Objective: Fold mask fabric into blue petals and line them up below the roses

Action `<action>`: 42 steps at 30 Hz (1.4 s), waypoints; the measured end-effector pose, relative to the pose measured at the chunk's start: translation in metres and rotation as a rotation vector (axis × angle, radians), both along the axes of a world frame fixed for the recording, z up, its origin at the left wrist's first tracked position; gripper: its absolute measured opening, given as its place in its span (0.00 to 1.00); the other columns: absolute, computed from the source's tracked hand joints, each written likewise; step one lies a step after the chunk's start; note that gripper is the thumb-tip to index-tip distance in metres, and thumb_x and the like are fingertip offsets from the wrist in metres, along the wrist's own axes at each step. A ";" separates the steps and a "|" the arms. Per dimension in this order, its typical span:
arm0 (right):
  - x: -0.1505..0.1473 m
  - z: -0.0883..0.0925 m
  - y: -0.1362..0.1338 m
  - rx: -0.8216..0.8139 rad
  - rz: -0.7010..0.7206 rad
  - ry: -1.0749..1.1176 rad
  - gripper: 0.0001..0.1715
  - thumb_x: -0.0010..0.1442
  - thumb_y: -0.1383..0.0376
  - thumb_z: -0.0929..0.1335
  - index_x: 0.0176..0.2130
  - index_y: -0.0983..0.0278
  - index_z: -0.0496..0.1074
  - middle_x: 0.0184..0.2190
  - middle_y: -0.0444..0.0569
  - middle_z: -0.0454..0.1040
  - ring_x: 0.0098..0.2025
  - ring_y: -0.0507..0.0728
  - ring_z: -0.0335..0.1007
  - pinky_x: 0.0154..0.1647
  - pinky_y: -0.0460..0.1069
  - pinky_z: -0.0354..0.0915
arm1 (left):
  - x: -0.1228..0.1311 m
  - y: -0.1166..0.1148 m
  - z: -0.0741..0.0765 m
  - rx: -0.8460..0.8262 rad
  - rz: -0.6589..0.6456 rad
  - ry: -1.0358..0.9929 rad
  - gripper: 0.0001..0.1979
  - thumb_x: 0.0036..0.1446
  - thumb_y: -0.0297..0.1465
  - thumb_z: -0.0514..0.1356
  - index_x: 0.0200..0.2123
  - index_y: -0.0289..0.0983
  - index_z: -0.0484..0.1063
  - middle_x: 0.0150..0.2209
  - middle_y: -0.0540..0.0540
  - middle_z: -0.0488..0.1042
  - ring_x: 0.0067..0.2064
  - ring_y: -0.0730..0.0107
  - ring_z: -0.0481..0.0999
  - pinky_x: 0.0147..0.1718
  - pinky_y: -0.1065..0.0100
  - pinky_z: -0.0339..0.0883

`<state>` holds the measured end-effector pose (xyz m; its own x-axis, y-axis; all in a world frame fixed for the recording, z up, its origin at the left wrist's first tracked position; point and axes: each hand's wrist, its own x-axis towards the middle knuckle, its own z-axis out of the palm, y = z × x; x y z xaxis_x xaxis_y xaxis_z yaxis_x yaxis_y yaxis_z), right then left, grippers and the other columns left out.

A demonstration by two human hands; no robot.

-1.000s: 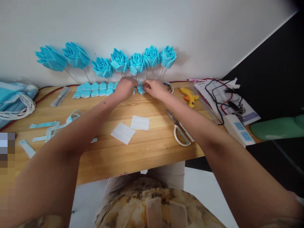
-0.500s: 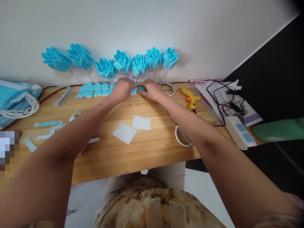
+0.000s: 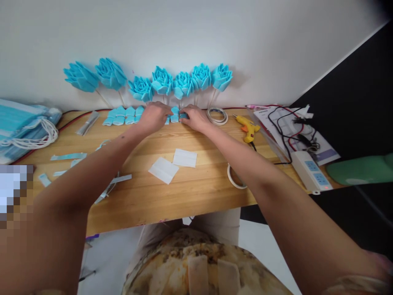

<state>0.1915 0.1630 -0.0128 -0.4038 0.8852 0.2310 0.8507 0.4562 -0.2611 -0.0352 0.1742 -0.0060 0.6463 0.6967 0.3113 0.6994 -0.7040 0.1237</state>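
Observation:
Along the back of the wooden table runs a row of folded blue pieces. My left hand is over the right part of that row, fingers bent, its fingertips beside a blue piece; what it grips, if anything, is hidden. Just right of that piece, my right hand has its fingers closed on a small blue piece. Several blue flowers on thin sticks lean on the wall behind. Two white sheets lie in front of my hands.
Right of my hands are tape rolls, a yellow glue gun, papers with cables, a power strip and a green bottle. Blue masks, a bundle of strips and blue scraps lie left.
My left hand has shifted slightly left, uncovering a blue piece between my hands. My right hand stays almost in place. The view has shifted a little.

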 end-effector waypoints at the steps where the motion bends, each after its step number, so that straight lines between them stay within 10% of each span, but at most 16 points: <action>1: 0.001 0.001 0.000 0.005 -0.002 0.010 0.19 0.68 0.62 0.70 0.55 0.67 0.77 0.53 0.60 0.78 0.56 0.66 0.73 0.57 0.57 0.66 | -0.001 -0.003 0.002 -0.003 0.011 0.020 0.22 0.63 0.25 0.49 0.50 0.36 0.82 0.54 0.41 0.82 0.55 0.55 0.76 0.55 0.54 0.67; 9: 0.043 0.031 -0.041 0.009 -0.039 0.192 0.21 0.73 0.59 0.65 0.58 0.67 0.75 0.55 0.59 0.79 0.54 0.61 0.75 0.56 0.55 0.67 | -0.011 -0.035 0.020 -0.055 0.041 0.095 0.20 0.64 0.26 0.51 0.49 0.34 0.81 0.56 0.38 0.81 0.56 0.52 0.77 0.59 0.54 0.67; 17: 0.125 0.041 -0.197 0.033 -0.126 0.120 0.20 0.70 0.56 0.65 0.56 0.60 0.76 0.49 0.57 0.80 0.53 0.66 0.75 0.56 0.61 0.69 | -0.040 -0.106 0.024 -0.066 -0.132 0.024 0.21 0.68 0.37 0.48 0.50 0.39 0.80 0.56 0.40 0.81 0.56 0.53 0.78 0.57 0.52 0.70; 23: 0.131 0.019 -0.269 -0.061 -0.294 -0.105 0.26 0.66 0.58 0.68 0.60 0.65 0.74 0.50 0.61 0.78 0.54 0.70 0.74 0.54 0.62 0.69 | -0.029 -0.152 0.025 -0.127 -0.185 0.041 0.23 0.70 0.38 0.47 0.49 0.40 0.81 0.54 0.41 0.82 0.56 0.53 0.79 0.56 0.54 0.71; 33: 0.132 0.024 -0.249 -0.091 -0.578 -0.192 0.25 0.65 0.64 0.70 0.60 0.66 0.75 0.50 0.62 0.79 0.51 0.70 0.76 0.50 0.59 0.69 | -0.041 -0.194 0.030 -0.129 -0.179 0.064 0.21 0.72 0.36 0.49 0.51 0.36 0.80 0.54 0.38 0.82 0.55 0.53 0.79 0.54 0.55 0.72; 42: 0.028 0.037 -0.191 -0.143 -0.096 -0.102 0.18 0.71 0.62 0.66 0.56 0.65 0.75 0.53 0.57 0.78 0.56 0.66 0.72 0.54 0.57 0.67 | -0.041 -0.222 0.019 -0.298 -0.066 -0.023 0.19 0.71 0.36 0.51 0.48 0.36 0.81 0.56 0.36 0.79 0.57 0.49 0.76 0.60 0.47 0.70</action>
<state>0.2192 -0.0284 0.0241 -0.3308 0.9416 0.0624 0.9140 0.3362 -0.2273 -0.0763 -0.0476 0.0126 0.6883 0.7164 0.1141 0.6481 -0.6779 0.3471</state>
